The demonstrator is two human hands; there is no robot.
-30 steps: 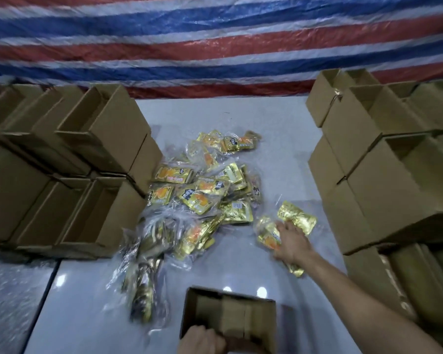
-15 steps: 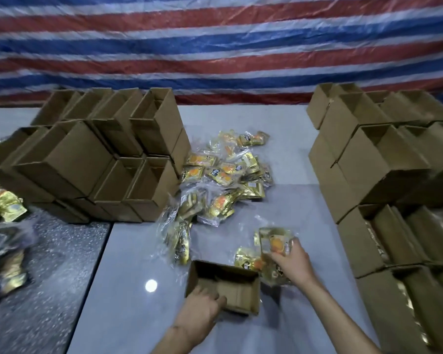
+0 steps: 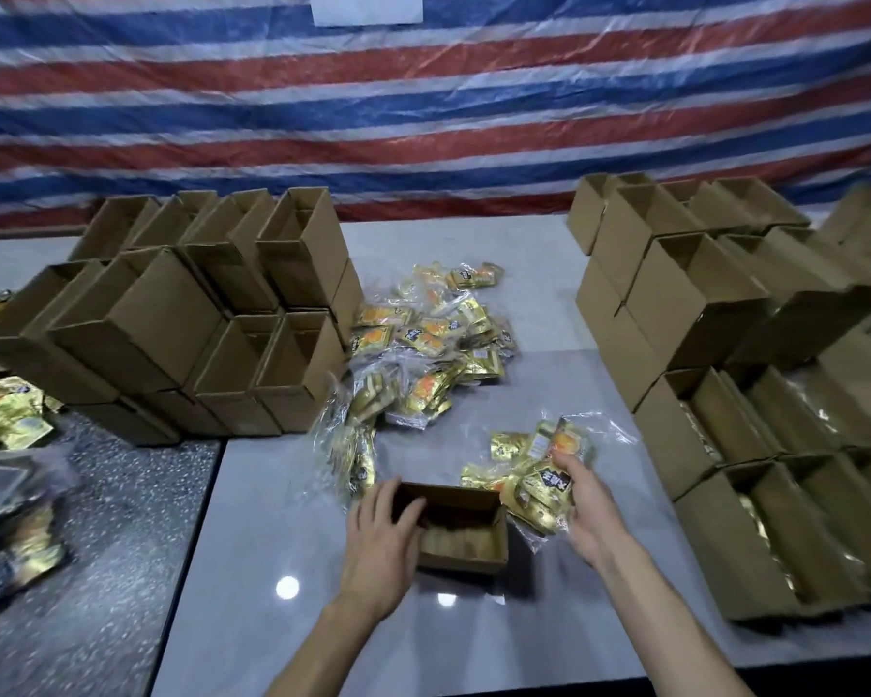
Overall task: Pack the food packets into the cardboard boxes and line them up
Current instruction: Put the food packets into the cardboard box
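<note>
An open cardboard box (image 3: 466,545) sits on the grey table in front of me. My left hand (image 3: 380,540) grips its left wall, fingers curled over the rim. My right hand (image 3: 587,505) holds a clear bag of gold and orange food packets (image 3: 539,475) just right of the box, near its top right corner. A loose pile of food packets (image 3: 423,359) in clear wrap lies further back at the table's middle.
Stacked open cardboard boxes (image 3: 212,314) stand at the left. At the right, more boxes (image 3: 690,304) are stacked above a row of boxes (image 3: 785,500) with gold packets inside. More packets (image 3: 6,415) lie on the dark speckled table (image 3: 111,545) far left. A striped tarp hangs behind.
My right hand has drawn the bag of packets from the table's middle to beside the box. My left hand has moved up onto the box's left rim. The view has tilted up.
</note>
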